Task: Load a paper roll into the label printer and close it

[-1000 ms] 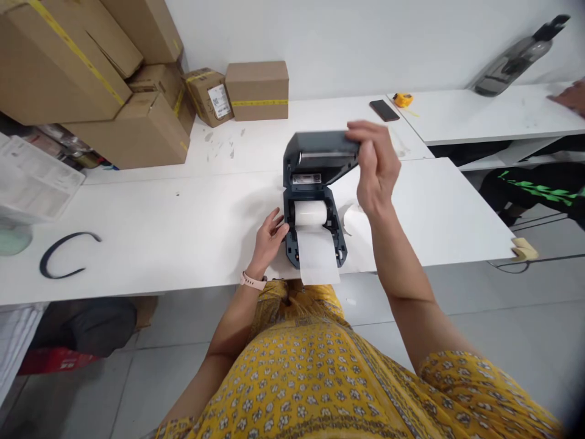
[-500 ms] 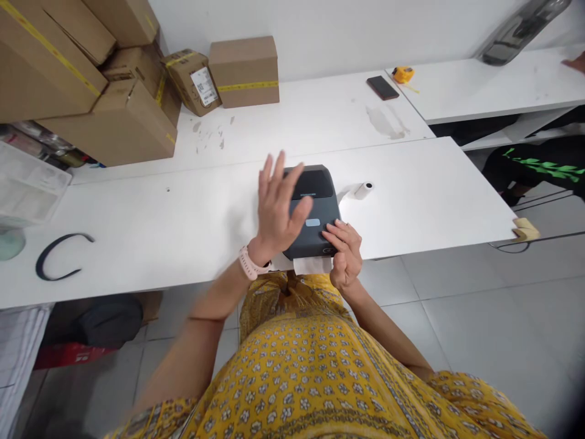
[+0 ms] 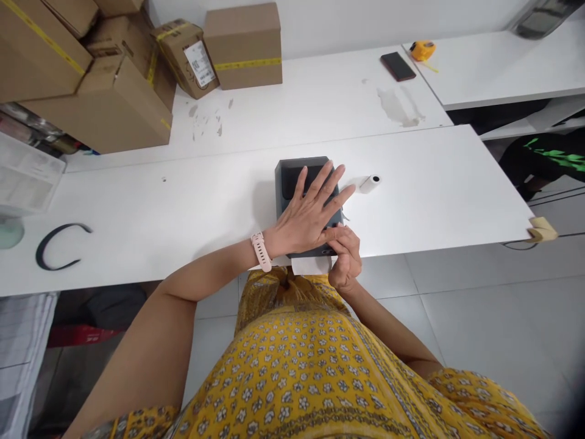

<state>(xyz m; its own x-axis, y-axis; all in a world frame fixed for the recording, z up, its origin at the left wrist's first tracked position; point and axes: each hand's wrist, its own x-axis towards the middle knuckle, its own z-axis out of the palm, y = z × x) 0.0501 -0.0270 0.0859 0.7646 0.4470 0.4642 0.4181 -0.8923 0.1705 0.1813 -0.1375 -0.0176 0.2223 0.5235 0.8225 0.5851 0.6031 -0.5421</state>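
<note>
A dark grey printer (image 3: pixel 284 177) stands near the front edge of the white table, with a strip of white paper (image 3: pixel 311 266) sticking out of its front. Over its top, my left hand (image 3: pixel 311 213) lies palm down with fingers spread, hiding most of the lid and button area. My right hand (image 3: pixel 345 256) is at the printer's front right corner, fingers bent over the top and thumb in front of the edge. A small white paper roll (image 3: pixel 369 184) lies on the table just right of the printer, its end partly unrolled.
Cardboard boxes (image 3: pixel 123 103) are stacked at the back left. A black headband-like loop (image 3: pixel 41 247) lies at the left. A phone (image 3: pixel 398 66) and a yellow tape measure (image 3: pixel 422 50) are at the back right. A cushioned corner guard (image 3: pixel 542 230) covers the table's right corner.
My left hand has moved right and down, from above the printer's left side to across its top. My right fingers have bent more at the corner. The camera view has shifted slightly.
</note>
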